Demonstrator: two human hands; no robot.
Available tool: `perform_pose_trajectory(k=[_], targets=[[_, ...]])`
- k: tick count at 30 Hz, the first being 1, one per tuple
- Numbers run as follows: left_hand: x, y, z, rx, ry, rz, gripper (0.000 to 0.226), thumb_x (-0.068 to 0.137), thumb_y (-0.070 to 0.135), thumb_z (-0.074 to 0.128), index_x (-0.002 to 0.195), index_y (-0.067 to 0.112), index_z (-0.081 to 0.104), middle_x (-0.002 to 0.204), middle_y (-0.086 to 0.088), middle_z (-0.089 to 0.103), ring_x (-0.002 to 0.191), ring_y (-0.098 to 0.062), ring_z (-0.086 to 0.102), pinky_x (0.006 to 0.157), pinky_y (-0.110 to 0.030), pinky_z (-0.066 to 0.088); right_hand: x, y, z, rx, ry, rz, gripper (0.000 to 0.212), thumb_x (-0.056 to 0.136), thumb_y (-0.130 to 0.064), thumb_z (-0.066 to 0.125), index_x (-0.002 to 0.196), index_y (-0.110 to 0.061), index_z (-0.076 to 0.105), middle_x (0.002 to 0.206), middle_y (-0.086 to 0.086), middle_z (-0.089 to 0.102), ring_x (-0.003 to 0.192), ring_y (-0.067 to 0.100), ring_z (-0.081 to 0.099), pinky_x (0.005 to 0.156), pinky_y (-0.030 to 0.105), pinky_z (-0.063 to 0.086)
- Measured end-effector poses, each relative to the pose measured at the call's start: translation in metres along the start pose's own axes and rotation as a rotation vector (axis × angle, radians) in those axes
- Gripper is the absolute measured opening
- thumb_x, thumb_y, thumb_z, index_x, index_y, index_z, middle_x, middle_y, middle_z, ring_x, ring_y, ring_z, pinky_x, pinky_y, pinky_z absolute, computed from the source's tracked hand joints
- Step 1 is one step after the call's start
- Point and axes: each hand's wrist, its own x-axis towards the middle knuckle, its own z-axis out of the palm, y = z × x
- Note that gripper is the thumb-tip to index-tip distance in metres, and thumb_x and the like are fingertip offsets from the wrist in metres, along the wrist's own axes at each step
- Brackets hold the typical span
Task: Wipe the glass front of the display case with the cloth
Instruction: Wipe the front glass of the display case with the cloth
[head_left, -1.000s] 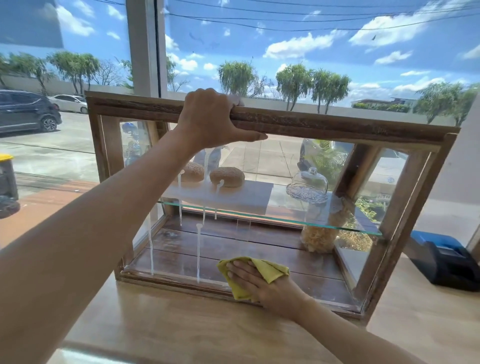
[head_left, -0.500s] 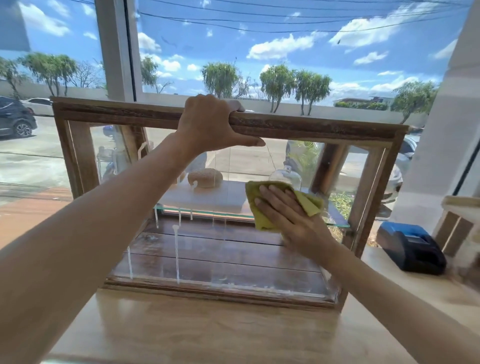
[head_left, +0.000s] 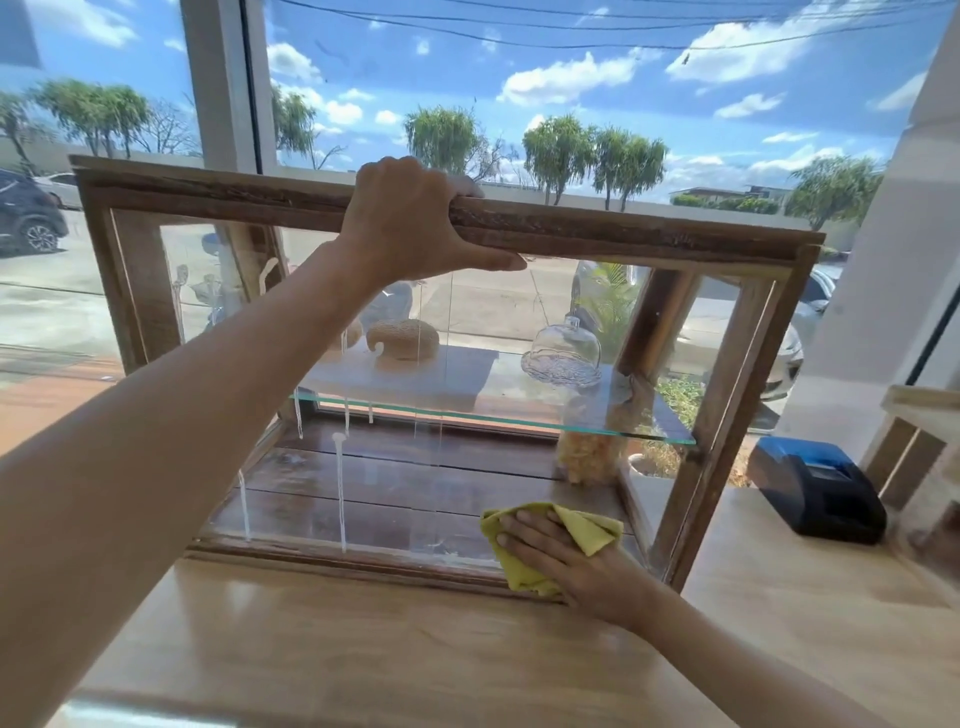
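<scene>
A wooden display case (head_left: 644, 240) with a glass front (head_left: 498, 457) stands on a wooden counter before a window. White streaks of liquid run down the left half of the glass. My left hand (head_left: 410, 223) grips the top rail of the case, fingers over the back, thumb along the front. My right hand (head_left: 566, 558) presses a yellow-green cloth (head_left: 587, 527) flat against the glass at the lower right, near the bottom rail. Inside, a bread loaf (head_left: 402, 339) and a glass dome (head_left: 563, 348) sit on the glass shelf.
A blue and black device (head_left: 815, 486) sits on the counter right of the case. A pale wooden stand (head_left: 919, 441) is at the far right edge. A jar of snacks (head_left: 589, 457) stands on the case floor. The wooden counter (head_left: 363, 639) runs toward me.
My right hand with the cloth went from the bottom of the glass up to mid height, then back down to the lower right. My left hand stayed on the top rail.
</scene>
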Motion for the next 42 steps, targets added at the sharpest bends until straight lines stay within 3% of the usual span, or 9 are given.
perform_pose_trajectory(k=[5,9,16,22,27,30,34,37,42], targets=[[-0.001,0.001,-0.004,0.022,-0.007,0.005,0.094,0.049,0.095,0.033,0.105,0.029,0.07,0.056,0.006,0.054,0.059,-0.015,0.049,0.068,-0.024,0.036,-0.007,-0.011,0.0,0.033,-0.096,-0.031,0.061,0.08,-0.007,0.037,0.14,-0.018,0.048,0.149,-0.001,0.04,0.144,0.015,0.023,0.116,0.03,0.019],[-0.002,0.004,-0.005,0.026,-0.015,0.015,0.099,0.047,0.095,0.03,0.106,0.027,0.07,0.056,0.001,0.059,0.058,-0.016,0.05,0.066,-0.024,0.035,-0.018,-0.015,-0.013,0.037,-0.025,-0.067,0.043,0.095,-0.009,0.036,0.131,-0.013,0.058,0.145,0.006,0.046,0.141,0.017,0.03,0.112,0.031,0.027],[-0.002,0.004,-0.004,0.035,-0.016,0.001,0.108,0.044,0.098,0.026,0.113,0.025,0.068,0.058,-0.007,0.065,0.062,-0.023,0.06,0.07,-0.029,0.041,-0.014,0.038,-0.071,-0.009,0.322,0.141,0.047,0.095,0.0,0.049,0.14,-0.007,0.042,0.149,0.013,0.035,0.14,0.028,0.033,0.115,0.044,0.029],[-0.002,0.003,-0.002,0.029,0.001,0.021,0.105,0.048,0.098,0.026,0.109,0.025,0.069,0.057,-0.005,0.064,0.059,-0.021,0.057,0.071,-0.03,0.043,-0.005,0.075,-0.07,-0.067,0.398,0.288,0.053,0.092,-0.005,0.054,0.143,-0.01,0.039,0.157,0.008,0.024,0.144,0.028,0.025,0.117,0.044,0.022],[-0.003,0.004,-0.003,0.026,0.009,0.021,0.104,0.048,0.097,0.026,0.108,0.025,0.069,0.053,-0.003,0.058,0.057,-0.018,0.051,0.07,-0.028,0.04,-0.032,0.044,-0.03,-0.119,0.277,0.249,0.063,0.089,0.003,0.04,0.149,-0.015,0.028,0.157,0.006,0.022,0.144,0.026,0.025,0.119,0.041,0.018],[-0.003,0.004,-0.003,0.022,0.021,0.017,0.102,0.048,0.097,0.029,0.107,0.025,0.07,0.057,-0.005,0.062,0.059,-0.017,0.049,0.07,-0.028,0.038,-0.051,0.023,-0.008,-0.071,0.141,0.196,0.074,0.082,0.003,0.047,0.15,-0.015,0.025,0.157,0.005,0.022,0.145,0.024,0.023,0.12,0.039,0.014],[-0.002,0.003,-0.001,0.004,0.02,0.01,0.095,0.05,0.095,0.036,0.102,0.023,0.071,0.063,-0.002,0.066,0.061,-0.018,0.055,0.072,-0.026,0.039,-0.064,-0.003,0.003,0.086,0.051,0.17,0.059,0.086,0.0,0.046,0.144,-0.013,0.041,0.153,0.006,0.033,0.144,0.022,0.026,0.108,0.043,0.036],[-0.002,0.002,-0.001,0.005,0.009,-0.002,0.098,0.049,0.097,0.032,0.098,0.022,0.071,0.066,-0.002,0.068,0.066,-0.019,0.062,0.075,-0.026,0.042,-0.048,-0.014,-0.015,0.156,0.159,0.226,0.04,0.1,-0.002,0.033,0.136,-0.006,0.049,0.147,0.013,0.043,0.14,0.028,0.034,0.106,0.044,0.04],[-0.002,0.002,-0.002,-0.015,-0.028,-0.023,0.094,0.049,0.096,0.035,0.102,0.027,0.07,0.07,0.003,0.069,0.072,-0.018,0.064,0.082,-0.03,0.046,0.03,-0.013,-0.052,0.103,0.436,0.245,0.036,0.1,0.0,0.036,0.132,-0.002,0.052,0.142,0.019,0.046,0.135,0.031,0.04,0.114,0.041,0.031]])
